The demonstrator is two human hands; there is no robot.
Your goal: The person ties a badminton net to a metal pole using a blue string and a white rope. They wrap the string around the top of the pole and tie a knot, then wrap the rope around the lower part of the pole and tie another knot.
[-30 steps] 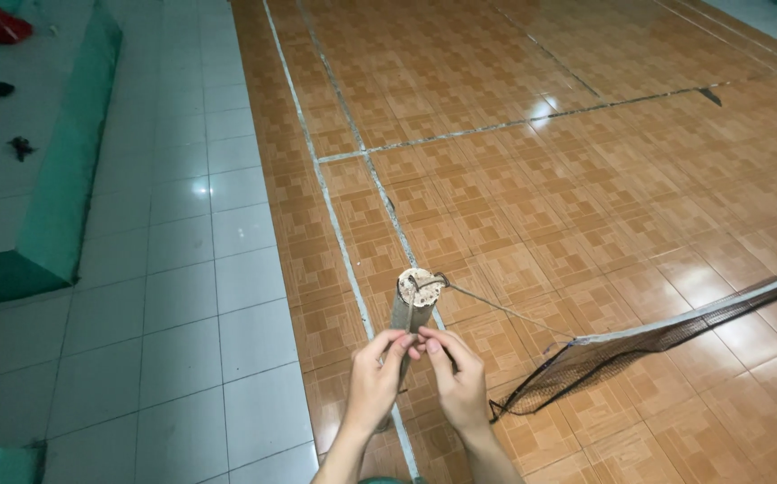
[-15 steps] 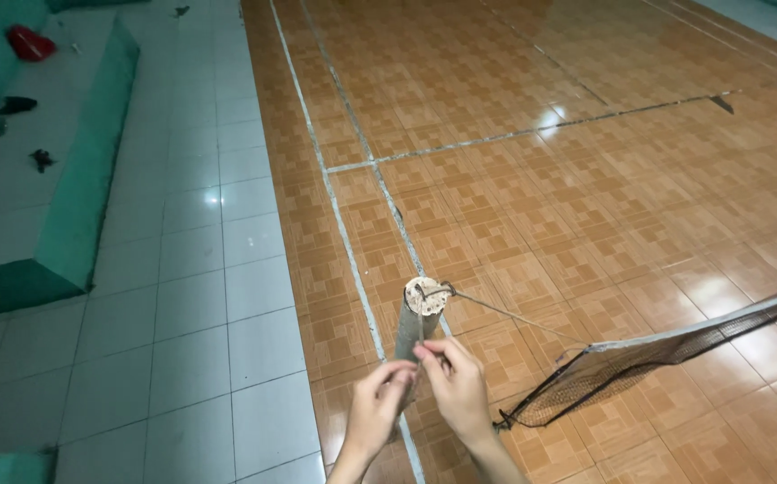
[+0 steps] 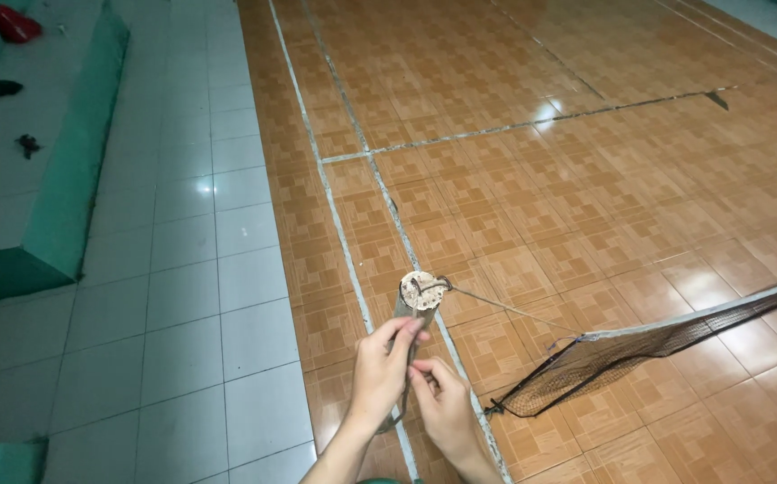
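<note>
Looking straight down the top of a grey net post [image 3: 421, 296], its round rusty cap facing the camera on the white sideline [image 3: 339, 224] of the court. The left hand [image 3: 379, 372] wraps around the post just below the cap, fingers [image 3: 404, 330] curled onto its upper edge. That is a climb: half a second ago this hand sat lower, level with the other one, fingertips meeting in front of the post. Now the pair have split, left high, right low.

The right hand [image 3: 442, 403] sits below and just beside the left, fingers pinched together at the post's side; what they pinch is too fine to make out, possibly the cord, I cannot tell. From the cap a thin cord [image 3: 505, 307] runs off to the right, taut, to the corner of the dark net [image 3: 639, 354], whose white top band stretches away toward the right edge. The net's lower corner hangs near the orange patterned floor [image 3: 541, 179], much as it did before.

The view itself has dipped a little since the earlier frames: post and cap sit slightly lower. To the left, pale tiles [image 3: 182, 269] run alongside a green-edged ledge [image 3: 75, 179], with a red object [image 3: 14, 22] and small dark bits resting on top, unchanged.
</note>
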